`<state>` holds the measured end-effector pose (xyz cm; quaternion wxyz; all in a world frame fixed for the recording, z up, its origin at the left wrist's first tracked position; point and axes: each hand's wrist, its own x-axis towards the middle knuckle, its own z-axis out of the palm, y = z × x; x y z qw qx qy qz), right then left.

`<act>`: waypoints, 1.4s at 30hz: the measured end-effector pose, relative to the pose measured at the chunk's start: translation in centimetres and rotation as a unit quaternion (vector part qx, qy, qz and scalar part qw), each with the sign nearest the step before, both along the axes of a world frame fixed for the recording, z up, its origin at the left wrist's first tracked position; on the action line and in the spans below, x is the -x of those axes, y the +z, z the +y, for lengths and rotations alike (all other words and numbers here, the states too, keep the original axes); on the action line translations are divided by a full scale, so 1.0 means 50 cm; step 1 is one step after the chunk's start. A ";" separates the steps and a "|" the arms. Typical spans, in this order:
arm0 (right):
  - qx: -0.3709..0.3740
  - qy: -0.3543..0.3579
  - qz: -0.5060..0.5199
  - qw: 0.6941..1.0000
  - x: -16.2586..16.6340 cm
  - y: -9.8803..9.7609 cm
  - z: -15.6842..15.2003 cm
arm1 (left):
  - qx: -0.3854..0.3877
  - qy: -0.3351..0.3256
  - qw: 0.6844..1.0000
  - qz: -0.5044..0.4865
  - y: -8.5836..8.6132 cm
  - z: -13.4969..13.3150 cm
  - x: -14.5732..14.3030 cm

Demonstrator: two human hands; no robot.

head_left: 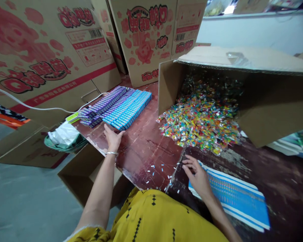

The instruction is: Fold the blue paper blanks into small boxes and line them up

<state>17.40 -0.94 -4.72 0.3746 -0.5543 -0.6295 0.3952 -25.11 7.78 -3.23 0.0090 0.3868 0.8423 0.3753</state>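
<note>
Toward eleven o'clock, blue packs (128, 109) lay rowed; toward one, packets (202, 119) still loose; your left hand (113, 138), right hand (197, 176) spread.

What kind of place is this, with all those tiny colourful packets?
Probably a packing workshop: there are big printed cartons, a box on its side spilling tiny packets, and blue packs lined up in rows.
</note>
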 end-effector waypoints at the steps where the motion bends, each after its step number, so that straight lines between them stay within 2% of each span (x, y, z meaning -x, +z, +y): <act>1: -0.012 -0.018 -0.012 1.000 -0.019 0.006 0.006 | -0.006 -0.008 1.000 0.009 0.003 -0.011 -0.015; 2: -0.026 -0.043 -0.024 0.998 -0.041 0.012 0.012 | -0.014 -0.027 0.999 0.019 0.004 -0.022 -0.036; 4: -0.053 -0.106 -0.034 0.992 -0.091 0.023 0.028 | -0.021 -0.104 0.994 0.021 0.003 -0.050 -0.103; 6: -0.071 -0.141 -0.079 0.984 -0.135 0.031 0.044 | -0.003 -0.235 0.972 0.005 -0.002 -0.083 -0.199; 8: -0.084 -0.111 -0.148 0.979 -0.161 0.033 0.058 | 0.031 -0.370 0.928 -0.011 -0.008 -0.121 -0.309; 11: -0.091 -0.028 -0.243 0.965 -0.157 0.027 0.072 | 0.072 -0.553 0.830 -0.024 -0.017 -0.169 -0.460; 13: -0.097 0.005 -0.284 0.954 -0.139 0.022 0.073 | 0.075 -0.611 0.788 -0.011 -0.027 -0.183 -0.530; 15: -0.111 0.022 -0.294 0.949 -0.123 0.022 0.069 | 0.075 -0.625 0.777 0.005 -0.038 -0.184 -0.569; 18: -0.144 0.021 -0.262 0.954 -0.114 0.033 0.055 | 0.078 -0.617 0.783 0.014 -0.051 -0.177 -0.580; 21: -0.139 -0.029 -0.189 0.972 -0.116 0.054 0.042 | 0.089 -0.605 0.792 -0.005 -0.050 -0.175 -0.567; 24: -0.064 -0.113 -0.074 0.989 -0.108 0.072 0.035 | 0.101 -0.596 0.795 -0.049 -0.028 -0.178 -0.556; 27: -0.001 -0.154 0.027 0.988 -0.081 0.082 0.026 | 0.098 -0.595 0.793 -0.083 0.002 -0.181 -0.556; 33: -0.017 -0.186 0.091 0.978 -0.015 0.072 -0.002 | 0.100 -0.567 0.809 -0.116 0.025 -0.180 -0.554; 36: -0.005 -0.190 0.126 0.974 0.000 0.067 -0.016 | 0.101 -0.590 0.785 -0.160 0.031 -0.178 -0.538; 38: 0.011 -0.155 0.133 0.979 0.001 0.077 -0.030 | 0.106 -0.612 0.755 -0.209 0.037 -0.180 -0.525; 42: -0.054 -0.056 0.019 0.997 -0.008 0.112 -0.061 | 0.122 -0.623 0.705 -0.314 0.043 -0.193 -0.504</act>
